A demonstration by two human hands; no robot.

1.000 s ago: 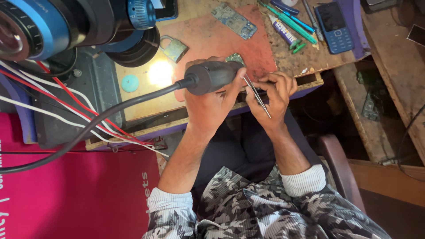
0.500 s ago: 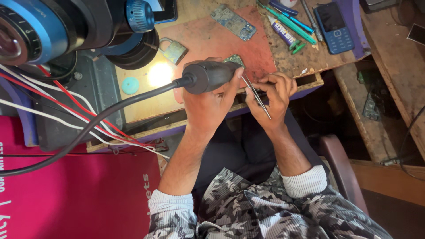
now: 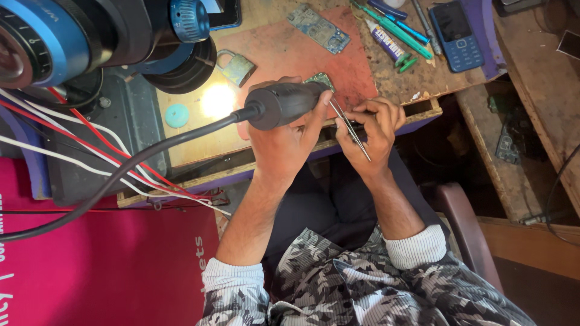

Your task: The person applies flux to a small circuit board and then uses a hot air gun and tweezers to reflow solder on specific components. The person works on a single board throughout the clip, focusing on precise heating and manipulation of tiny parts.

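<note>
My left hand (image 3: pixel 283 142) is wrapped around a black hot-air tool handle (image 3: pixel 285 102), whose thick black cable (image 3: pixel 139 163) runs off to the left. The tool's tip points at a small green circuit board (image 3: pixel 319 79) on the reddish work mat (image 3: pixel 284 48). My right hand (image 3: pixel 373 128) pinches thin metal tweezers (image 3: pixel 350 131), held at a slant just right of the tool. The tweezer tips reach toward the small board. Both hands rest close together at the bench's front edge.
A blue and black microscope head (image 3: pixel 90 36) hangs at the top left, above red and white wires (image 3: pixel 90 142). On the bench lie a second circuit board (image 3: pixel 318 28), a metal padlock-shaped piece (image 3: pixel 237 66), a tube (image 3: pixel 386 41), green tools (image 3: pixel 396 33) and a keypad phone (image 3: pixel 456 33).
</note>
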